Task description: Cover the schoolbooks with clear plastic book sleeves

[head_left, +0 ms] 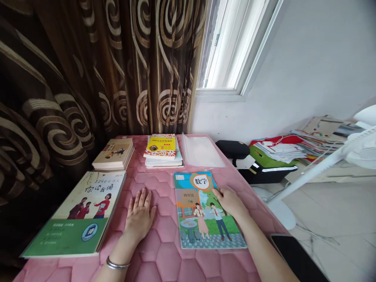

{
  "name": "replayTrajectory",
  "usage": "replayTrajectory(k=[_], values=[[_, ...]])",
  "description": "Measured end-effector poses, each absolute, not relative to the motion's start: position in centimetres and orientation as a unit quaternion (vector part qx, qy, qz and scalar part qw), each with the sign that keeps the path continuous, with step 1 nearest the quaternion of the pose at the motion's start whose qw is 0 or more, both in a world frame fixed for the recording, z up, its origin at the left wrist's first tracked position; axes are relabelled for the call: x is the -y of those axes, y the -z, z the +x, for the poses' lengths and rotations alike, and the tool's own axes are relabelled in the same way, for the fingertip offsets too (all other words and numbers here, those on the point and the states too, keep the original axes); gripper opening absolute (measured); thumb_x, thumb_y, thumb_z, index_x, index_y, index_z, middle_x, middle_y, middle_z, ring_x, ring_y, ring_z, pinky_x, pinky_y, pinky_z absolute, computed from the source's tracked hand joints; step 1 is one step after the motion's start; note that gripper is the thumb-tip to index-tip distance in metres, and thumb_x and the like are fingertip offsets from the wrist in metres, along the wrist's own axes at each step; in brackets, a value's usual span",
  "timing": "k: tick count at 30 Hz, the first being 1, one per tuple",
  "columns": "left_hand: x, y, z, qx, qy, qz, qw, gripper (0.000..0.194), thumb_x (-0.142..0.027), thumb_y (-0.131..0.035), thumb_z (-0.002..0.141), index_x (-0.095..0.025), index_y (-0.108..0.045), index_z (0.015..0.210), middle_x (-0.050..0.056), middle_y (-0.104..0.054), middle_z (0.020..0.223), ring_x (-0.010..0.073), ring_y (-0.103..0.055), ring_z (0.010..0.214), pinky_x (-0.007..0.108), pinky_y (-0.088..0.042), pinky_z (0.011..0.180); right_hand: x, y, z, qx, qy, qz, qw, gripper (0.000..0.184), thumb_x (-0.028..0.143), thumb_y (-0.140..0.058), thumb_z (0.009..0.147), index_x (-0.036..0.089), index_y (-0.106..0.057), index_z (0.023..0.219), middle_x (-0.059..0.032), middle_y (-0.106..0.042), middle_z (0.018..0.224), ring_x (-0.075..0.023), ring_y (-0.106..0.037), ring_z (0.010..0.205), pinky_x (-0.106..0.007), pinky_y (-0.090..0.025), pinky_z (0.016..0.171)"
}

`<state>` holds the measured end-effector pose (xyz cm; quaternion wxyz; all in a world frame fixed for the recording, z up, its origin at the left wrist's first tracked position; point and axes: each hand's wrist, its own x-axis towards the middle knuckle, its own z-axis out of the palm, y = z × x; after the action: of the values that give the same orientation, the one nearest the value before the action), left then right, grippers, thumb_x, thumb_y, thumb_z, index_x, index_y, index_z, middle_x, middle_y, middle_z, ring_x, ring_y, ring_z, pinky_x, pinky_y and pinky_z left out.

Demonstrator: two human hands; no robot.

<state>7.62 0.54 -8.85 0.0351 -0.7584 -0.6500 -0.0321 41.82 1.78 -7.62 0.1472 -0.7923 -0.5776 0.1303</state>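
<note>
A math textbook point(202, 215) with two cartoon pupils on its cover lies on the pink quilted table cover point(164, 258). My right hand point(230, 200) grips its upper right edge, thumb on the cover and the other fingers mostly hidden. To the left, my left hand point(140, 215) rests flat on the quilted cover, fingers stretched out, holding nothing. Just beyond that hand's left side is a stack of large books topped by a green and cream poetry book point(79, 219).
Behind stand a stack of small tan books point(114, 153), a stack topped by a yellow book point(161, 145), and clear plastic covers point(202, 150). A dark phone-like slab point(296, 256) lies at the right edge. Beyond it are a white fan point(311, 176) and piled papers point(277, 150).
</note>
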Motion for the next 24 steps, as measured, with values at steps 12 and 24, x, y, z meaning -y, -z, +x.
replayTrajectory(k=[12, 24], values=[[3.6, 5.9, 13.1, 0.495, 0.054, -0.849, -0.175, 0.053, -0.027, -0.035, 0.094, -0.013, -0.035, 0.145, 0.01, -0.028, 0.154, 0.0191, -0.026, 0.142, 0.035, -0.031, 0.114, -1.5, 9.2, 43.5, 0.627, -0.126, -0.75, 0.168, 0.033, 0.041, -0.042, 0.093, 0.021, -0.055, 0.069, -0.0053, -0.066, 0.072, -0.0201, -0.061, 0.07, -0.026, -0.036, 0.059], [3.5, 6.7, 12.8, 0.459, 0.025, -0.856, -0.238, 0.078, -0.04, -0.055, 0.085, -0.014, -0.02, 0.15, 0.013, -0.01, 0.158, 0.0244, -0.009, 0.145, 0.043, -0.025, 0.117, -1.4, 9.4, 43.8, 0.603, -0.153, -0.76, 0.188, 0.026, 0.033, -0.044, 0.092, 0.019, -0.059, 0.076, -0.0039, -0.063, 0.074, -0.0162, -0.054, 0.067, -0.024, -0.031, 0.057]])
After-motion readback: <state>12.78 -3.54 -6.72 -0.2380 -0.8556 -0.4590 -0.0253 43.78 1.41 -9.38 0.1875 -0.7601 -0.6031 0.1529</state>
